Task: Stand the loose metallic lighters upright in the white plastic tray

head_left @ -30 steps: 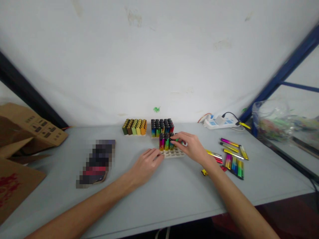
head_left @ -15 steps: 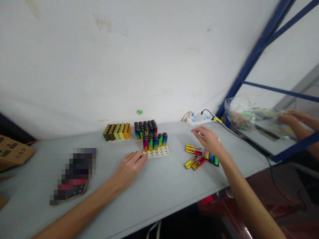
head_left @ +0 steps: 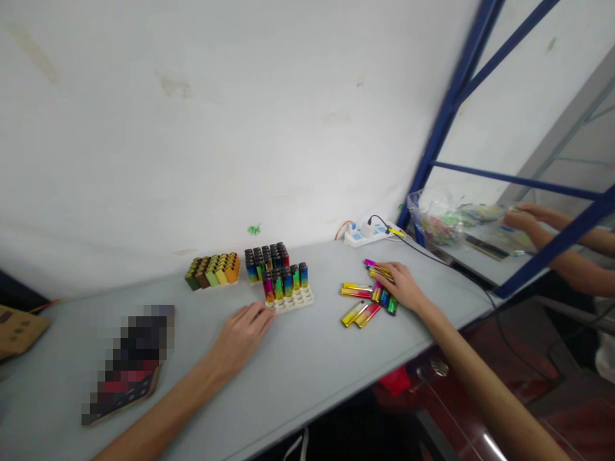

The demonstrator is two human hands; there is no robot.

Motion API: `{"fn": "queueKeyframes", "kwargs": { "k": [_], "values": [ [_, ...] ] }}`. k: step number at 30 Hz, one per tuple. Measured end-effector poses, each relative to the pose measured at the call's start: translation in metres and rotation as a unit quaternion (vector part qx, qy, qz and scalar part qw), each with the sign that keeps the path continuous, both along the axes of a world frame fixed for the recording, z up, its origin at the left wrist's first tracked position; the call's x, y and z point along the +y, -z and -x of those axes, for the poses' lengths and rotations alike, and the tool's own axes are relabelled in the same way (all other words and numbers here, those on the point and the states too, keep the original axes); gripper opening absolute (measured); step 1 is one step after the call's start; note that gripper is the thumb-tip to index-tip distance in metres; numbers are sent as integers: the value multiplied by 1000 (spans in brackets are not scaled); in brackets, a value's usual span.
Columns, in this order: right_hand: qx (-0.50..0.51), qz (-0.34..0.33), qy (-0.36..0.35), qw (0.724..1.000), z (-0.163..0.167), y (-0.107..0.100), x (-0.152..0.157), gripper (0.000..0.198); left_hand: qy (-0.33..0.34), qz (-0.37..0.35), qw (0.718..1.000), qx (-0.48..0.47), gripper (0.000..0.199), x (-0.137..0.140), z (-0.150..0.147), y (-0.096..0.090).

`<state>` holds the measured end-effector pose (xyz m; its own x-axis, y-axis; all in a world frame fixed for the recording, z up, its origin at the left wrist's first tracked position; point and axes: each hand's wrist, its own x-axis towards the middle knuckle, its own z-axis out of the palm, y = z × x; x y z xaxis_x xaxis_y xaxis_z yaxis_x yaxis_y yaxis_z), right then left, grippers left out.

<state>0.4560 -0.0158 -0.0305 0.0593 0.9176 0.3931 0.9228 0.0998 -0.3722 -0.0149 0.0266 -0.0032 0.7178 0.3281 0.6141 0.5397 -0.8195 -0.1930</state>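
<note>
My left hand (head_left: 244, 336) rests on the table with its fingertips closed on the near left corner of a white perforated tray (head_left: 298, 303). Several shiny multicoloured lighters (head_left: 287, 282) stand upright in the tray's back holes, while front holes show bare. My right hand (head_left: 403, 287) is lowered onto a loose pile of lighters (head_left: 378, 293), its fingers stretched over magenta and yellow ones. Its fingertips are partly hidden, and no lighter is lifted. Left of the pile lie red-and-yellow lighters (head_left: 357, 290), with more yellow and red lighters (head_left: 361, 315) in front.
Behind the tray stands a block of black-topped lighters (head_left: 267, 259), with green-to-orange lighters (head_left: 214, 270) left of it. A power strip (head_left: 368, 234) sits by the wall. A pixelated dark object (head_left: 132, 365) lies left. Past the blue frame (head_left: 444, 115), another person's hands (head_left: 526, 221) handle plastic bags.
My right hand has come down from above the table onto the lighter pile. My left hand stays at the tray's corner. The whole view has shifted, so things appear further left.
</note>
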Motion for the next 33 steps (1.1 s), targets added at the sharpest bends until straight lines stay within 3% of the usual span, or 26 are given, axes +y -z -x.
{"fn": "queueKeyframes", "kwargs": {
  "k": [6, 16, 22, 28, 30, 33],
  "values": [
    [19, 10, -5, 1000, 32, -3, 29, 41, 1, 6, 1000, -13, 36, -1, -2, -1],
    [55, 12, -106, 993, 99, -21, 53, 24, -12, -3, 1000, 9, 23, 0, -1, 5],
    [57, -32, -128, 990, 118, -56, 51, 38, -11, 15, 1000, 12, 18, 0, 0, 9],
    [74, -1, -273, 959, 161, -110, 48, 42, -20, 26, 999, 5, 16, -2, -2, 11],
    [96, 9, -326, 940, 175, -120, 49, 44, -23, 31, 999, 7, 15, -3, -3, 11],
    [112, 12, -367, 923, 187, -117, 55, 42, -31, 36, 999, 14, 14, -4, -4, 11]
  ]
}}
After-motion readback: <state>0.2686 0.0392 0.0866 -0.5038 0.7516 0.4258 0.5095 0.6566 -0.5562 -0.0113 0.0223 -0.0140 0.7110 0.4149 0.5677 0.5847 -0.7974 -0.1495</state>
